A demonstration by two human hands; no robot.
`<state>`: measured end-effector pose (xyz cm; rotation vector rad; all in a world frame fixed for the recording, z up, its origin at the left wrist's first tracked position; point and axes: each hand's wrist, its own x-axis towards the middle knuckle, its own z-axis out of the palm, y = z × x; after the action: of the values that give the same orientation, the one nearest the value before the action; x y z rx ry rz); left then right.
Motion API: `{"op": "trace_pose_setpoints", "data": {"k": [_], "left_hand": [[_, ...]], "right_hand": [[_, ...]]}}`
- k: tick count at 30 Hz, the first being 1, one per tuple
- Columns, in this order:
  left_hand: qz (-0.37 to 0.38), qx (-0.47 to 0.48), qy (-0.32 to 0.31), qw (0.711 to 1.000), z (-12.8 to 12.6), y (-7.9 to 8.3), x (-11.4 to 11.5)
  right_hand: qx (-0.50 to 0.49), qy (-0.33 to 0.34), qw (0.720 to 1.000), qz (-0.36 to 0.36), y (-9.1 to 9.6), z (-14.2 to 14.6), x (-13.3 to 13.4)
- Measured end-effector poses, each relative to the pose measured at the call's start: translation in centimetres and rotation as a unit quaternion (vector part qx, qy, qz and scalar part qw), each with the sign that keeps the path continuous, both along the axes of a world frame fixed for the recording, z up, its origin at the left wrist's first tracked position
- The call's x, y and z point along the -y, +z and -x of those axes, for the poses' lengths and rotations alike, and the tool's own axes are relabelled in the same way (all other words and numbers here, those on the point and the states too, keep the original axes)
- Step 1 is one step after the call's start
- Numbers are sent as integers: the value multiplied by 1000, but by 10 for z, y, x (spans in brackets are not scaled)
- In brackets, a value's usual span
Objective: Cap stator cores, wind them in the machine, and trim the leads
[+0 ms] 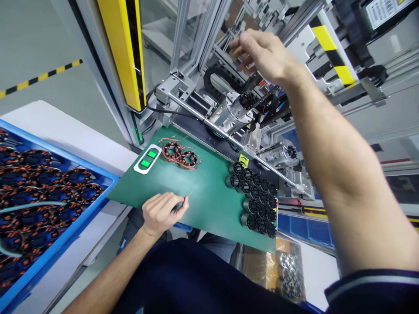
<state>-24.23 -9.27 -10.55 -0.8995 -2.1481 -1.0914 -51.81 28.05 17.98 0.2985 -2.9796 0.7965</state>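
My left hand [165, 212] rests at the near edge of the green mat [209, 196], fingers loosely curled and nothing visible in them. Beyond it lie two stator cores wound with copper wire [189, 159], loose wire ends around them. My right hand [255, 54] is raised above the winding machine, fingers slightly bent and apart, with nothing visible in them. Below that hand, a black-ended stator core [245, 101] sits on the machine's round metal holder [229, 114]. A thin copper wire hangs close by. Several unwound stator cores [251, 205] stand in rows at the mat's right side.
At left, a blue crate [113, 181] holds several wound stators. A white panel with two green buttons [146, 159] lies on the mat. A metal rail [209, 124] runs along the machine front. Metal rings [288, 274] sit in a carton at lower right.
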Motion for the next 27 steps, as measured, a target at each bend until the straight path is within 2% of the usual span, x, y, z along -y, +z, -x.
{"op": "trace_pose_setpoints", "data": {"k": [2, 5, 7, 13, 17, 19, 22, 24, 27], "left_hand": [[-3, 1, 3, 1000, 0, 0, 0], [-6, 2, 5, 1000, 0, 1, 0], [-8, 4, 4, 1000, 0, 0, 0], [6, 5, -10, 1000, 0, -2, 1], [19, -3, -24, 1000, 3, 3, 2], [21, -11, -27, 999, 5, 7, 2], [20, -21, -19, 999, 9, 6, 1], [21, -23, -10, 999, 9, 3, 1], [23, -21, -11, 999, 8, -1, 1]], "right_hand": [[-27, -19, 999, -1, -26, 5, 8], [-20, -37, 998, -38, -71, 1, 18], [-1, -34, 998, -59, -88, -3, 18], [-23, -27, 998, -48, -92, 6, 2], [5, -51, 998, -33, -102, -3, 14], [-30, -53, 998, -19, -96, -16, 24], [-95, -57, 994, 8, -67, -51, 21], [-123, -78, 989, 23, -43, -88, 0], [-131, -140, 981, 29, -16, -151, -58]]}}
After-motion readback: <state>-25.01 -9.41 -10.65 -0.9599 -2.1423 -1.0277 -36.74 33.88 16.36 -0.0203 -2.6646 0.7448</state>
